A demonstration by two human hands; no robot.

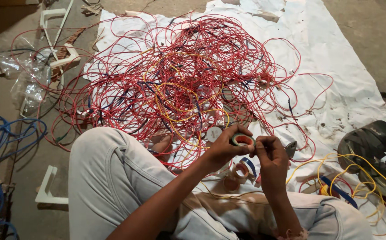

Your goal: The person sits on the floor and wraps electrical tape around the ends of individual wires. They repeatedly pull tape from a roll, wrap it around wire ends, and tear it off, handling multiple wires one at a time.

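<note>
I hold a tape roll (243,140) in front of my knees, above the white sheet (348,80). My left hand (223,146) wraps it from the side, thumb and fingers pinched on the outer rim. My right hand (268,153) comes in from the other side, its fingertips pressed together at the roll's edge — picking at the tape end, I judge, though the end itself is too small to see.

The roll looks light and stiff: a hard core ring under soft, sticky wraps. I judge the rim the safe place to grip; the flat faces would slide, and the sticky side would cling to the fingers.

It has no long axis to speak of. Its hole faces up and toward me, slightly tilted, so the ring's axis runs roughly along my line of sight.

Two more rolls (238,172) lie on the sheet just below my hands. The red wire tangle (179,75) spreads beyond, yellow wire (357,173) at my right — both apart from the roll.
</note>
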